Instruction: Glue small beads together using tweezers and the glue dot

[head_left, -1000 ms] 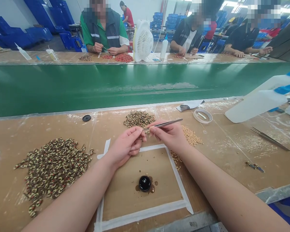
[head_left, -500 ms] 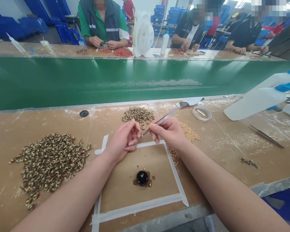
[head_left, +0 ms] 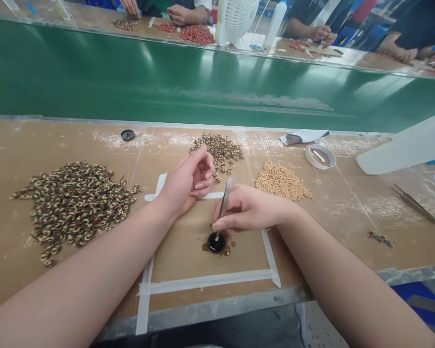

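My right hand (head_left: 247,210) is closed round metal tweezers (head_left: 223,205), whose tips point down into a small black cap of dark liquid (head_left: 216,242) inside a white tape square (head_left: 203,281). My left hand (head_left: 188,181) rests just left of it, fingers curled and pinched on something too small to name. A small pile of patterned brown pieces (head_left: 219,147) lies just beyond my left hand. A pile of tan beads (head_left: 281,181) sits right of it. A large pile of patterned pieces (head_left: 72,203) spreads at the left.
A green conveyor belt (head_left: 166,82) runs across behind the bench. A roll of tape (head_left: 320,156), spare tweezers (head_left: 415,203), a white bottle (head_left: 406,147) and a black cap (head_left: 128,135) lie around. Other people's hands work at red pieces (head_left: 197,34) across the belt, beside a white fan (head_left: 235,17).
My right hand swung the tweezers down from my left fingertips to the black cap of liquid. The view tilted down, and my left hand stayed curled.
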Action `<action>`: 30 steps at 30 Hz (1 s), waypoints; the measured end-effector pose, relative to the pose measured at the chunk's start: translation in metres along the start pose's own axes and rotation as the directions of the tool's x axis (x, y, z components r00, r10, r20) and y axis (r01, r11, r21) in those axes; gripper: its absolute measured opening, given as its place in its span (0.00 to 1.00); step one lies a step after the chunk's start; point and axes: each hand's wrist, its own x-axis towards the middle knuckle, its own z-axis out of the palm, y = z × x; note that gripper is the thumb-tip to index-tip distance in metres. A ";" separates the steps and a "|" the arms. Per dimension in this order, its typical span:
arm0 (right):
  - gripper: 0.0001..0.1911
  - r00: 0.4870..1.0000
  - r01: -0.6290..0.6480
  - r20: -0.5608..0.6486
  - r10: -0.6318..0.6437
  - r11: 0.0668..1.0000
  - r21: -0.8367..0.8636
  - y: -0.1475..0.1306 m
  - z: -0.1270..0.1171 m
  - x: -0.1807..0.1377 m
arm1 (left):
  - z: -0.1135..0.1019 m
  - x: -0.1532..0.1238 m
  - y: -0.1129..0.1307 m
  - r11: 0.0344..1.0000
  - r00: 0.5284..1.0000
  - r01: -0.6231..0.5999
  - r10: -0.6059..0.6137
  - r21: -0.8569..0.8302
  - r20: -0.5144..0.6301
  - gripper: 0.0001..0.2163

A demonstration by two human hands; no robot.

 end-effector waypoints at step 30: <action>0.25 1.000 -0.002 0.018 0.004 0.996 -0.087 0.005 0.000 0.001 | 0.003 -0.002 0.001 0.999 1.000 0.028 -0.028 0.025 -0.002 0.18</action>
